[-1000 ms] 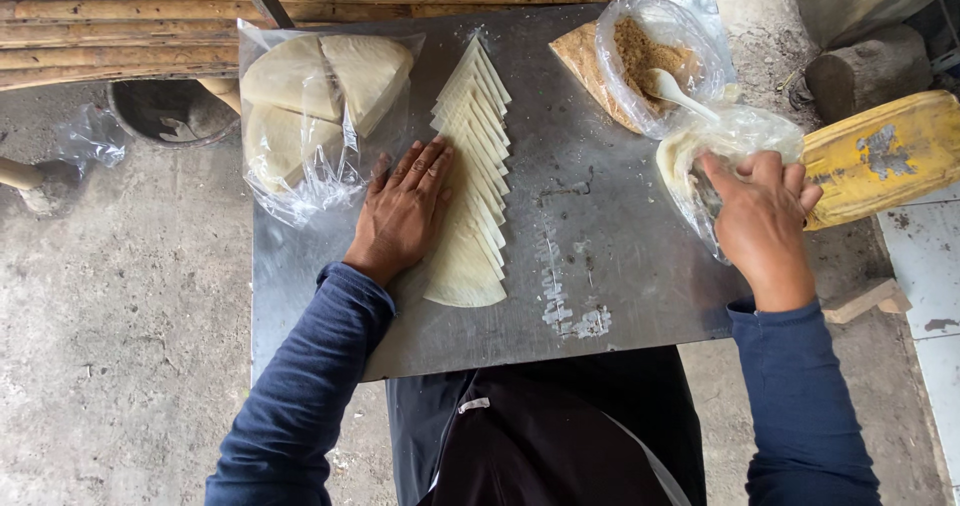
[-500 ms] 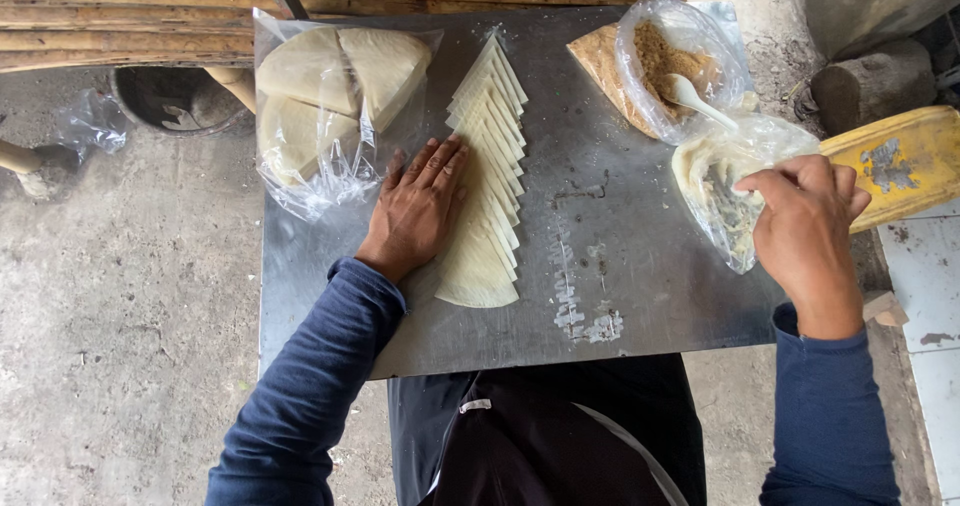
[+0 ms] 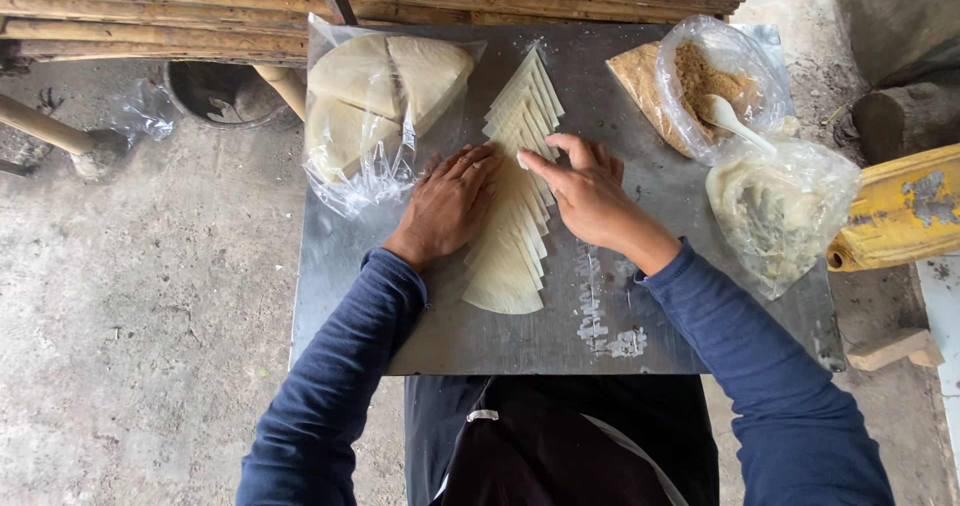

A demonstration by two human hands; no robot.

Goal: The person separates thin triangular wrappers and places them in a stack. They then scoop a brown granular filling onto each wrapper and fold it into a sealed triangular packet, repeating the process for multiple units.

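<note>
My open left hand (image 3: pixel 450 201) and right hand (image 3: pixel 585 191) press flat on the fanned dough wedges (image 3: pixel 515 216) on the metal table (image 3: pixel 420 336).

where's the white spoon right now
In the head view, the white spoon stands in the bag of brown filling at the table's far right, beyond the right hand.

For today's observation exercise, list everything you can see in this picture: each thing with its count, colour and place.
Fanned row of pale triangular dough sheets: one row, cream, table centre.
Clear plastic bag of wedge-shaped dough stacks: one, cream, far left.
Clear bag of brown crumbly filling: one, far right.
White plastic spoon: one, in that bag.
Clear bag of pale paste: one, right edge.
Grey metal table: one.
Bamboo poles: several, tan, behind.
Left hand: flat on row.
Right hand: fingertips on row.
</note>
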